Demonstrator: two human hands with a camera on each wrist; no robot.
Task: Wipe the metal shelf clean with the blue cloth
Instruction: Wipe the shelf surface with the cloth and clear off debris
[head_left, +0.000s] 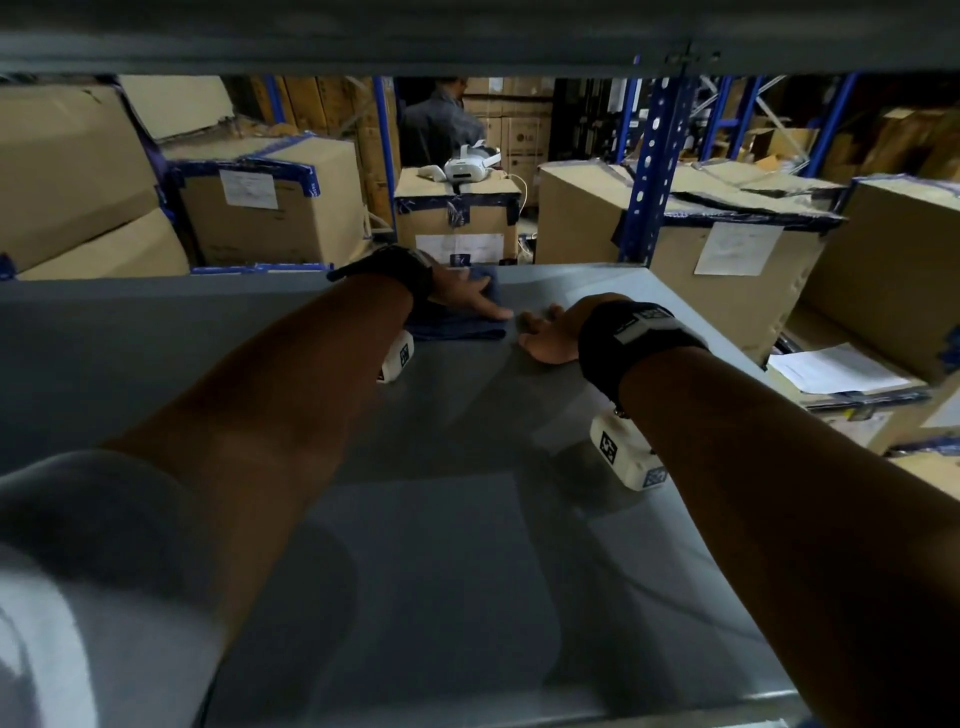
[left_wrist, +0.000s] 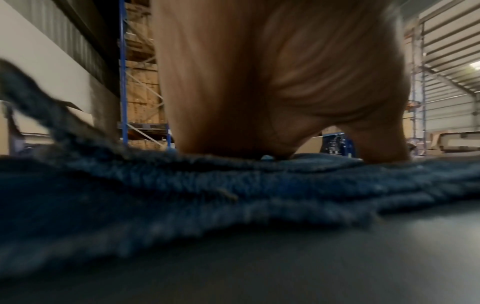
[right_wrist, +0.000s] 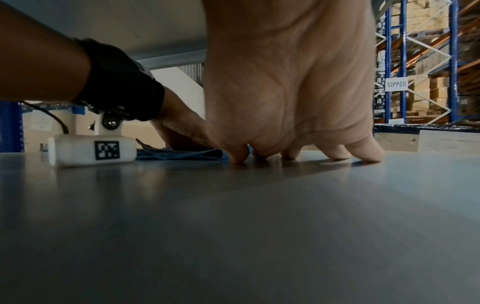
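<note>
The grey metal shelf (head_left: 467, 519) stretches away from me under both arms. Near its far edge lies the folded blue cloth (head_left: 462, 325), also close up in the left wrist view as blue cloth (left_wrist: 182, 195). My left hand (head_left: 467, 296) lies flat on top of the cloth with fingers spread, pressing it onto the shelf. My right hand (head_left: 545, 332) is just right of the cloth, its fingertips (right_wrist: 366, 158) planted on the bare shelf (right_wrist: 233, 226). It holds nothing. In the right wrist view the cloth (right_wrist: 182, 154) peeks out under the left hand (right_wrist: 179, 131).
Another shelf board (head_left: 467, 36) hangs low overhead. Behind the far edge stand taped cardboard boxes (head_left: 270, 208), a blue rack upright (head_left: 647, 171) and a box carrying a white headset (head_left: 470, 166). A person (head_left: 436, 119) stands far back. More boxes and papers (head_left: 836, 369) sit at right.
</note>
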